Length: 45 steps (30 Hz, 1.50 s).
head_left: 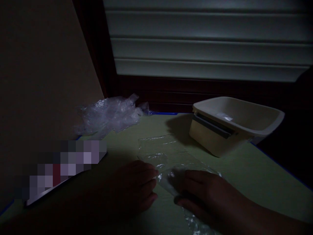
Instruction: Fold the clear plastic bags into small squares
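Observation:
A clear plastic bag [171, 150] lies spread on the pale green table [156, 125], its folds catching a little light. My left hand [137, 186] rests at the left side of the plastic, with bent fingers close together and fingertips at its edge. Over the right part of the plastic is my right hand [205, 192], its thumb and fingers apart and part of the sheet beneath them. More of the plastic shows below my right hand. The scene is dim, so whether either hand pinches the film is hard to see.
At the back left sits a crumpled heap of clear plastic [112, 114]. A cream bin [210, 138] with a dark handle stands at the back right. A pixelated flat object [70, 166] lies at the left. Behind the table is a slatted shutter [195, 49].

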{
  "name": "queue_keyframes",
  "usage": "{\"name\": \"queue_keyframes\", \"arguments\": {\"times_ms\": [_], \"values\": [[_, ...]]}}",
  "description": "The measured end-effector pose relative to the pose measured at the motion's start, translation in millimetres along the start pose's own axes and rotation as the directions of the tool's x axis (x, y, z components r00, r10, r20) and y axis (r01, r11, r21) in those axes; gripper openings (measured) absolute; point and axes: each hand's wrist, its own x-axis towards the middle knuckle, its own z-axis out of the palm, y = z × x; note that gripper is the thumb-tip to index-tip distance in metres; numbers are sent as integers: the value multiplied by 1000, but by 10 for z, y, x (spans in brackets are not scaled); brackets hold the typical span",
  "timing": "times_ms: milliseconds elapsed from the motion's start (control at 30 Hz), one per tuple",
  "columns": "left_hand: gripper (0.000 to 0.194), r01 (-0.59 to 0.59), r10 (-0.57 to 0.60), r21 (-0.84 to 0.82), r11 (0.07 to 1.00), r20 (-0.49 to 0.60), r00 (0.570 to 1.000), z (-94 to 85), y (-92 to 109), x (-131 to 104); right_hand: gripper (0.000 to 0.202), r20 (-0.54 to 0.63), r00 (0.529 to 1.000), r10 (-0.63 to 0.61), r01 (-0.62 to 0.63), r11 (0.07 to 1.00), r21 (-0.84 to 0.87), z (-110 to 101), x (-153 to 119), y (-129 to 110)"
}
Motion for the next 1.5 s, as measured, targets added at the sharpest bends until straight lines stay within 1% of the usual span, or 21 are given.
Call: {"name": "queue_keyframes", "arguments": {"times_ms": [100, 167, 233, 267, 333, 400, 467, 533, 600, 667, 767, 867, 900, 1000, 1067, 1133, 1200, 1267, 1367, 1433, 1500], "values": [[16, 21, -22, 12, 1000, 49, 999, -2, -2, -8, 11, -8, 999, 43, -43, 998, -50, -17, -5, 3], [19, 39, -40, 26, 999, 40, 998, -2, -1, -10, 11, -27, 999, 36, -38, 998, -45, -24, -17, -3], [23, 43, -43, 49, 998, 2, 999, -5, 4, -6, 15, -73, 997, -11, 9, 999, -31, -33, -33, -17], [24, 32, -31, 54, 998, -15, 999, -8, 9, -3, 19, -117, 992, -46, 41, 998, -43, -39, -41, -28], [24, -7, 8, 39, 999, -22, 1000, -18, 19, 1, 27, -208, 970, -122, 102, 989, -104, -54, -52, -49], [25, -57, 57, -4, 998, -19, 998, -30, 23, -3, 30, -242, 948, -205, 166, 971, -173, -72, -52, -67], [26, -104, 103, -49, 993, -15, 995, -42, 19, -11, 36, -175, 949, -262, 226, 953, -201, -88, -43, -78], [28, -132, 132, -76, 988, -3, 991, -55, 11, -16, 53, -51, 959, -280, 266, 945, -188, -99, -31, -82], [34, -125, 127, -83, 989, 19, 992, -70, 11, -10, 64, 59, 961, -269, 275, 951, -142, -104, -24, -80], [42, -102, 106, -83, 991, 50, 993, -87, 22, 3, 66, 113, 962, -250, 260, 962, -83, -109, -23, -79], [50, -71, 79, -81, 994, 92, 993, -112, 55, 21, 64, 131, 968, -213, 219, 975, -33, -130, -30, -92], [51, -17, 26, -77, 997, 120, 992, -131, 87, 23, 63, 128, 976, -178, 186, 981, -54, -164, -58, -113], [50, -19, 28, -83, 996, 115, 993, -136, 96, 20, 63, 127, 977, -170, 180, 981, -77, -174, -74, -115], [40, -8, 17, -74, 997, 117, 993, -148, 120, 14, 67, 114, 983, -142, 161, 971, -175, -187, -136, -89], [30, 18, -9, -52, 998, 168, 986, -150, 129, 13, 70, 91, 987, -133, 151, 960, -236, -182, -171, -52], [25, 35, -24, -44, 998, 220, 975, -146, 126, 15, 69, 81, 988, -135, 152, 947, -284, -169, -182, -14], [23, 20, -5, -66, 998, 223, 975, -133, 112, 17, 67, 77, 988, -134, 151, 934, -322, -147, -162, 13], [20, 29, -14, -69, 997, 202, 979, -114, 94, 17, 57, 28, 994, -108, 111, 933, -343, -113, -118, 33], [13, 64, -54, -50, 997, 184, 981, -84, 76, 14, 30, -121, 990, -67, 20, 935, -355, -34, -51, 69], [10, 70, -63, -41, 997, 152, 986, -70, 73, 13, 23, -172, 981, -93, 20, 924, -383, 25, -25, 102], [11, 47, -43, -35, 998, 110, 993, -62, 74, 13, 22, -182, 974, -137, 50, 908, -416, 75, -13, 128]]}}
